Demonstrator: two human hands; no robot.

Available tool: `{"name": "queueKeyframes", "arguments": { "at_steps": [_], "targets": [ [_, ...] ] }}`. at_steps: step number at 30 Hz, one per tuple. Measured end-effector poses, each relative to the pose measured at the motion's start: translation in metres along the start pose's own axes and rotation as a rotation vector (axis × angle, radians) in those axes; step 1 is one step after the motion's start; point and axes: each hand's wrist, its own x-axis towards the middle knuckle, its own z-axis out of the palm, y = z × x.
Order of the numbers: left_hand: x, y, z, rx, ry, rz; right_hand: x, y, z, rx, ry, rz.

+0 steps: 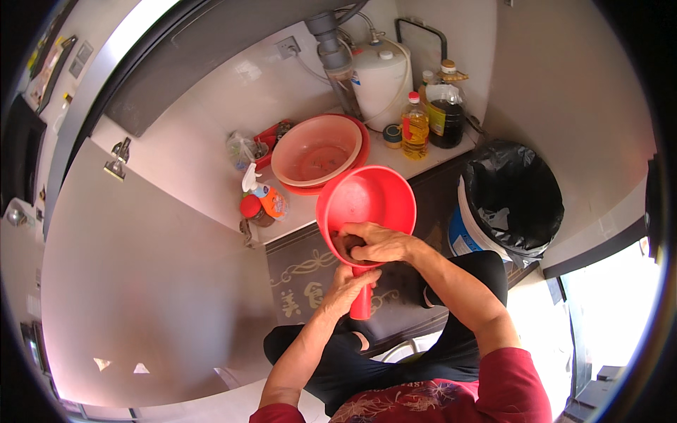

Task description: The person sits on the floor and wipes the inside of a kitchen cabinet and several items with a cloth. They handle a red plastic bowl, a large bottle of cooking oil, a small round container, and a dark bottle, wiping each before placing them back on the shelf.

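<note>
A red plastic scoop [367, 204] with a deep round bowl and a straight tubular handle sits at the centre of the view, above a dark mat [310, 271] with pale ornamental patterning. The left hand [345, 285] is wrapped around the handle just below the bowl, fingers curled tight on the smooth plastic. The right hand [377, 243] reaches over the near rim into the bowl, its fingers bent around something brownish and rounded inside; what that thing is cannot be told.

Farther off, on a pale glossy ledge [437, 158], 2 nested round basins [321, 151], a pinkish one inside a red one, stand just beyond the scoop. To their left are a spray bottle [264, 194] with an orange label and a red-capped jar [252, 210]. To the right stand a clear bottle of yellow oil [415, 127], a dark bottle [446, 116] and a white cylindrical tank [381, 81]. At the right, on the floor, is a white bucket [469, 236] lined with a crinkled black bag [511, 194].
</note>
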Motion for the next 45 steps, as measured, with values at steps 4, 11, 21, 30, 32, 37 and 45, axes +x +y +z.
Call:
{"name": "queueKeyframes", "arguments": {
  "at_steps": [4, 11, 21, 30, 32, 37, 45],
  "targets": [
    [0.001, 0.002, -0.008, -0.049, 0.067, 0.307, -0.022, -0.021, -0.004, 0.135, 0.145, -0.092],
    [0.029, -0.024, -0.02, 1.094, 0.52, 0.734, -0.02, -0.039, 0.045, -0.963, 0.716, -0.648],
    [-0.016, -0.005, 0.013, 1.098, 0.552, 0.405, 0.008, -0.006, -0.019, -0.81, 1.093, -0.183],
    [-0.024, 0.0, 0.001, 1.116, 0.508, 0.547, 0.0, 0.084, -0.08, 0.606, 0.725, 0.145],
    [-0.024, -0.002, -0.007, 1.128, 0.505, 0.397, -0.007, 0.06, -0.07, 0.473, 0.735, 0.13],
    [-0.013, -0.015, -0.016, 1.094, 0.497, 0.13, -0.011, 0.026, -0.011, -0.543, 0.994, -0.277],
    [-0.01, -0.018, -0.009, 1.221, 0.399, 0.165, -0.014, 0.005, 0.038, -1.138, 0.692, -0.466]
  ]
}}
